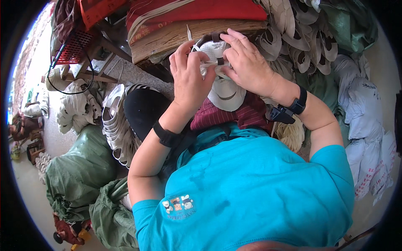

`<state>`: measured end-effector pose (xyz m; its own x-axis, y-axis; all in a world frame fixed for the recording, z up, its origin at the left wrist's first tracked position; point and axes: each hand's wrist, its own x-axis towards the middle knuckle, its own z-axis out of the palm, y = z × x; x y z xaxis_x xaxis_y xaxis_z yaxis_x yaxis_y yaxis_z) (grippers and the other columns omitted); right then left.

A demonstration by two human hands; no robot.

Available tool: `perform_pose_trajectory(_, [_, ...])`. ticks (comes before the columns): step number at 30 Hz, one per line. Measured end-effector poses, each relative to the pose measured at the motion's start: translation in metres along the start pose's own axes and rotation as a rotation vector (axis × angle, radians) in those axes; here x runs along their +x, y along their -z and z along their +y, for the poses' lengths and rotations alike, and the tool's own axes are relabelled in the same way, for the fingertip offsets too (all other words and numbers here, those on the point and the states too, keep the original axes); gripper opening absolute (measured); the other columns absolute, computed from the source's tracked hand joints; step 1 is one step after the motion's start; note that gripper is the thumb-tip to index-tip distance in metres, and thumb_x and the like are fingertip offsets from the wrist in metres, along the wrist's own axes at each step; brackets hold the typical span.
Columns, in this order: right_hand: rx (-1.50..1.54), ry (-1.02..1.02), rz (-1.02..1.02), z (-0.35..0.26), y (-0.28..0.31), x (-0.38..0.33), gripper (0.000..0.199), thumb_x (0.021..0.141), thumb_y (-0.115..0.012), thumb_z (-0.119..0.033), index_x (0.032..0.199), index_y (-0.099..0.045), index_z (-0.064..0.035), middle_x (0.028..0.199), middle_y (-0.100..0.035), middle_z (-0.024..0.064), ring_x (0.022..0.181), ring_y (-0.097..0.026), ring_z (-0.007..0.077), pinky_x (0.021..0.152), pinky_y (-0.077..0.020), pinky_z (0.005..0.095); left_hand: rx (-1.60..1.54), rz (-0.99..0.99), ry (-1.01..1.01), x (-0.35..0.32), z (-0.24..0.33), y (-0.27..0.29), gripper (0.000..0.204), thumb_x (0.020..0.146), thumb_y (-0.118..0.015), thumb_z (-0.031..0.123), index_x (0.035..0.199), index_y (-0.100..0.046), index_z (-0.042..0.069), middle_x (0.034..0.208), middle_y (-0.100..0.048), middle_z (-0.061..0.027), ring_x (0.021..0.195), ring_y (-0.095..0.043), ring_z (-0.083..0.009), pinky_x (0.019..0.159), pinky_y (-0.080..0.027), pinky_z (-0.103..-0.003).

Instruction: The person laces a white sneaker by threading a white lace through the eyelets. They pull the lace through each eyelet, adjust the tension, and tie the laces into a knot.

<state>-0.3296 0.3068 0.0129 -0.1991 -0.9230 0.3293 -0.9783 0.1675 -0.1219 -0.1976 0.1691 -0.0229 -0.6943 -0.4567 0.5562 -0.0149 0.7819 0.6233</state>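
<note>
Gripping a white perforated shoe upper (215, 49) from both sides: pinching narrowly at its left edge with the left hand (190, 69), and reaching around its right edge with the right hand (248, 62), index finger up by a dark strap (216, 37), thumb lower down. Cannot tell the exact contact between the thumbs, partly hidden by fingers.

Find the upper at top centre, between the hands, near a worn wooden board (167, 39) topped with red cloth (209, 12). Just below, find a white piece with a curved slit (226, 90), over maroon striped cloth (207, 115); cannot tell whether joined to the upper. Notice also a thin white lace (189, 33) rising past the left fingers.

Probably best to hold firmly enough on the right to prevent twisting, yet lightly enough to avoid creasing. Keep the left pinch close to the edge, with the lace clear of both thumbs. Smooth out any fold before pressing, and avoid tugging downward.
</note>
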Motion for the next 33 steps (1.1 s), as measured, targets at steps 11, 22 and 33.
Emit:
perform_pose_trajectory(11, [0.069,-0.026,0.055,-0.002,-0.003,-0.003,0.029,0.077,-0.075,-0.019,0.093,-0.062,0.0023,0.134,-0.053,0.0193,0.136,-0.041,0.0357,0.110,-0.0384,0.0451,0.260,-0.151,-0.049,0.006,0.009,-0.004,0.009,0.073,-0.072,0.011,0.082,-0.070,0.011,0.127,-0.055,-0.0066,0.120,-0.043,-0.0353,0.103,-0.036,-0.047])
perform_pose_trajectory(22, [-0.003,0.078,0.400,0.041,0.026,0.005,0.008,0.080,-0.068,-0.005,0.085,-0.061,-0.0046,0.118,-0.062,0.0106,0.116,-0.054,0.0300,0.100,-0.0419,0.0441,-0.141,0.067,0.022,-0.007,-0.026,0.020,0.015,0.077,-0.071,0.000,0.090,-0.067,0.005,0.105,-0.060,-0.0112,0.102,-0.055,-0.0309,0.090,-0.045,-0.039])
perform_pose_trajectory(33, [-0.638,-0.223,0.661,0.160,0.094,-0.035,0.010,0.088,-0.070,-0.016,0.087,-0.063,-0.0090,0.104,-0.066,0.0041,0.097,-0.062,0.0278,0.086,-0.0488,0.0404,-0.138,-0.210,0.142,-0.032,-0.028,0.016,0.019,0.081,-0.074,0.008,0.097,-0.064,0.005,0.096,-0.056,-0.0098,0.070,-0.059,-0.0222,0.063,-0.052,-0.034])
